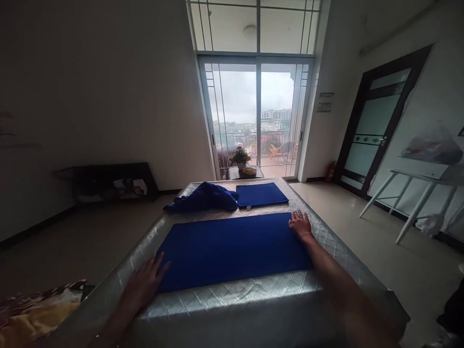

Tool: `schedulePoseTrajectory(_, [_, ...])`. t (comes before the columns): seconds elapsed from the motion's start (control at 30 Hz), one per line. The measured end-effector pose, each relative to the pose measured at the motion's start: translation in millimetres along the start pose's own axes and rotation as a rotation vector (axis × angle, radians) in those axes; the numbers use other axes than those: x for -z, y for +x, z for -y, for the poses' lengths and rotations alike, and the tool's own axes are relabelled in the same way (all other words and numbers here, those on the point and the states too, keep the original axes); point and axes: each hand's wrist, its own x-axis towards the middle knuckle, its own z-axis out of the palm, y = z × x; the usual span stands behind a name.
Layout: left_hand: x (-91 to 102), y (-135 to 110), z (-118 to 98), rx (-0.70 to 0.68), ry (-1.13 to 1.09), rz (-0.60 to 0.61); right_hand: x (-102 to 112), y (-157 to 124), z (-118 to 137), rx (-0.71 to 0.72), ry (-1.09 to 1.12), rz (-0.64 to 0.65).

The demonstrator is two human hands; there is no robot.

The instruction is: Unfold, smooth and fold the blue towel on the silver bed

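Observation:
A long blue folded cloth [232,249] lies flat across a silvery quilted mattress [253,282]. At the cloth's left edge rests my left hand [147,278], fingers spread and laid along the border. My right hand [300,224] lies flat at the far right corner, its fingertips on the cloth's edge. Beyond it, a neatly folded blue cloth [261,194] with a small white tag sits at the far end of the mattress. Beside that one, on its left, is a crumpled blue cloth [208,197] in a loose heap.
A small dark table [235,172] with a potted plant [240,157] stands past the mattress, before a glass sliding door [257,111]. A framed panel [114,183] leans at the left wall. To the right are a white stool [416,193] and a dark door [384,121].

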Motion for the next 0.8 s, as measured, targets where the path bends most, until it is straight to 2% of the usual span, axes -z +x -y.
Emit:
schedulePoseTrajectory(0.07, [7.7,-1.4,-7.2,-0.004,0.085,0.0,14.2,-11.2,23.1,-0.001,0.006,-0.061])
schedulePoseTrajectory(0.13, [13.4,-3.5,-11.7,-0.004,0.118,0.005,25.4,-29.4,60.1,-0.041,0.077,-0.082])
schedulePoseTrajectory(0.17, [15.3,-4.7,-12.9,-0.003,0.124,0.011,28.9,-41.5,82.2,-0.01,0.134,-0.078])
schedulePoseTrajectory(0.3, [16.8,-7.3,-13.5,0.003,0.142,0.03,26.5,-100.7,164.4,0.35,0.33,-0.014])
schedulePoseTrajectory(0.4, [13.2,-6.4,-11.6,0.018,0.095,0.006,16.9,-134.0,190.3,0.461,0.389,0.167])
schedulePoseTrajectory(0.47, [10.7,-5.5,-10.4,0.014,0.064,-0.012,12.9,-143.8,186.6,0.466,0.392,0.242])
schedulePoseTrajectory(0.57, [9.2,-5.6,-10.1,0.011,0.041,-0.026,12.3,-143.5,158.5,0.41,0.358,0.272])
schedulePoseTrajectory(0.67, [10.0,-6.7,-10.4,0.031,-0.024,-0.046,14.2,-134.6,112.0,0.308,0.277,0.285])
schedulePoseTrajectory(0.8, [8.1,-6.1,-9.1,0.018,-0.057,-0.046,13.0,-124.6,34.0,0.103,0.141,0.275])
